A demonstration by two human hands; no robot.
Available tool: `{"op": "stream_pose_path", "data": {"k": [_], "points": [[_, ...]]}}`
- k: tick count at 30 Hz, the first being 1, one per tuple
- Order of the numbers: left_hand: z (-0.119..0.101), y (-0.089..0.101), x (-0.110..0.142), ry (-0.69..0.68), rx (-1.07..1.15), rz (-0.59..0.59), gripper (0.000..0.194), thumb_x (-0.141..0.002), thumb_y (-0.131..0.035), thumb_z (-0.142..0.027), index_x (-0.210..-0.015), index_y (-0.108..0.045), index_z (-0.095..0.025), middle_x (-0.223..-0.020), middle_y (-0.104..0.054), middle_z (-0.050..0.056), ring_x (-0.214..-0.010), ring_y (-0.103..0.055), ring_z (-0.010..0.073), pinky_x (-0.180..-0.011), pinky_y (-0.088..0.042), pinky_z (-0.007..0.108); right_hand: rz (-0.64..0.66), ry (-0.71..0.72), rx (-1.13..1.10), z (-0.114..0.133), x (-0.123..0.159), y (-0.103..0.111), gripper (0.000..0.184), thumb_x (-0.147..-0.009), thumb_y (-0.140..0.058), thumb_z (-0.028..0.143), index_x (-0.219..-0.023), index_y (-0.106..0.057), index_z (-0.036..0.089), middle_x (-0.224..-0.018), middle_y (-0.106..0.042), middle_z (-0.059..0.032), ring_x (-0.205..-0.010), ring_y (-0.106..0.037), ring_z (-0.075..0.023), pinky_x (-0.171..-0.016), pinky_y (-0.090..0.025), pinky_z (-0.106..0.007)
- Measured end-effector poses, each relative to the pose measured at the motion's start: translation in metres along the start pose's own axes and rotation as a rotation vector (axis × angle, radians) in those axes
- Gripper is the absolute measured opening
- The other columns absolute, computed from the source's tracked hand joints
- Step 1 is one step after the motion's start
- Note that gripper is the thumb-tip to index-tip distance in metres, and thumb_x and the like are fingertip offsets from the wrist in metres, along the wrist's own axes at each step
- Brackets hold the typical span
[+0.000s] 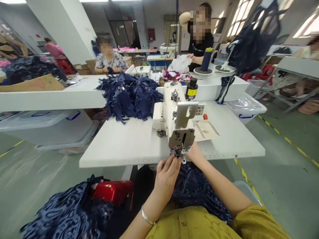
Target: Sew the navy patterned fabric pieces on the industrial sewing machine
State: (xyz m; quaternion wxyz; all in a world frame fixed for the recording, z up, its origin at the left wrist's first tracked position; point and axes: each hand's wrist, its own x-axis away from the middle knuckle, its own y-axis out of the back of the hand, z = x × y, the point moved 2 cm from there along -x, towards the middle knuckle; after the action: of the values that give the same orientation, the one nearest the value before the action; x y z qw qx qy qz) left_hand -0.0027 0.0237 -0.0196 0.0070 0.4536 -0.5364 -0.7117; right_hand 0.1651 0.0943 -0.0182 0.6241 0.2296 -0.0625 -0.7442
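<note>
A white sewing machine (171,109) stands on the table with its needle end toward me. My left hand (166,177), a bangle on its wrist, has its fingers bunched on a small piece of dark navy fabric (176,153) at the presser foot. From the right, my right hand (193,151) reaches in behind the needle area, and the machine head hides its fingers. A navy patterned garment (196,186) hangs over my lap below the table edge, between my forearms.
Navy fabric pieces (133,94) are heaped at the table's back left. A divided tray (206,130) with small reddish bits sits right of the machine. Patterned garments (67,209) lie by a red stool (112,192) at lower left. Two people face me across the tables.
</note>
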Motion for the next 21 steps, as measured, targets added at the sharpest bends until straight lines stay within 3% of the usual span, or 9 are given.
{"op": "stream_pose_path", "data": {"k": [3,8,11,14,17,21], "points": [[0.002,0.000,-0.001,0.010,-0.011,-0.022,0.038,-0.096,-0.038,-0.008,-0.126,-0.059,-0.018,-0.116,-0.069,0.006,-0.115,-0.060,0.0190,-0.097,-0.033,0.035,-0.012,0.056,0.040,0.006,0.003,0.004,0.020,-0.086,-0.049,0.026,-0.102,-0.059,0.017,-0.103,-0.064,-0.0104,-0.098,-0.059,-0.0238,-0.088,-0.048,-0.040],[0.005,-0.002,-0.001,0.008,-0.056,-0.053,0.035,-0.095,-0.042,-0.010,-0.123,-0.062,-0.020,-0.111,-0.071,0.006,-0.107,-0.063,0.0200,-0.097,-0.036,0.036,-0.067,0.175,0.082,0.019,0.024,0.019,0.029,-0.091,-0.044,0.024,-0.119,-0.050,0.019,-0.116,-0.055,-0.0126,-0.107,-0.053,-0.0242,-0.092,-0.046,-0.041],[0.005,-0.004,-0.003,-0.047,-0.061,-0.059,0.035,-0.095,-0.043,-0.012,-0.124,-0.061,-0.019,-0.111,-0.070,0.006,-0.106,-0.063,0.0204,-0.095,-0.043,0.035,-0.075,0.110,0.100,0.018,0.048,0.024,0.020,-0.095,-0.042,0.033,-0.109,-0.051,0.021,-0.108,-0.056,-0.0105,-0.102,-0.053,-0.0240,-0.089,-0.044,-0.039],[0.008,-0.003,-0.007,-0.056,-0.002,-0.071,0.034,-0.094,-0.045,-0.014,-0.125,-0.059,-0.017,-0.111,-0.069,0.007,-0.106,-0.062,0.0201,-0.091,-0.049,0.033,0.162,-0.085,0.061,0.007,0.071,0.018,0.030,-0.093,-0.045,0.048,-0.084,-0.053,0.022,-0.077,-0.055,-0.0015,-0.075,-0.052,-0.0185,-0.074,-0.045,-0.032],[0.012,0.002,-0.002,0.008,0.127,-0.024,0.035,-0.095,-0.045,-0.020,-0.129,-0.055,-0.018,-0.117,-0.066,0.009,-0.113,-0.059,0.0205,-0.094,-0.051,0.033,0.419,-0.153,-0.086,-0.003,0.090,0.009,0.043,-0.090,-0.046,0.059,-0.075,-0.054,0.020,-0.067,-0.051,0.0020,-0.069,-0.048,-0.0161,-0.070,-0.044,-0.029],[0.012,-0.003,0.042,0.069,0.428,0.080,0.054,-0.092,-0.048,-0.044,-0.142,-0.040,-0.024,-0.144,-0.044,0.016,-0.136,-0.039,0.0317,-0.107,-0.041,0.049,0.452,-0.217,-0.361,-0.013,0.112,0.009,0.049,-0.086,-0.046,0.067,-0.080,-0.062,0.020,-0.073,-0.056,-0.0003,-0.075,-0.053,-0.0193,-0.077,-0.046,-0.034]]}}
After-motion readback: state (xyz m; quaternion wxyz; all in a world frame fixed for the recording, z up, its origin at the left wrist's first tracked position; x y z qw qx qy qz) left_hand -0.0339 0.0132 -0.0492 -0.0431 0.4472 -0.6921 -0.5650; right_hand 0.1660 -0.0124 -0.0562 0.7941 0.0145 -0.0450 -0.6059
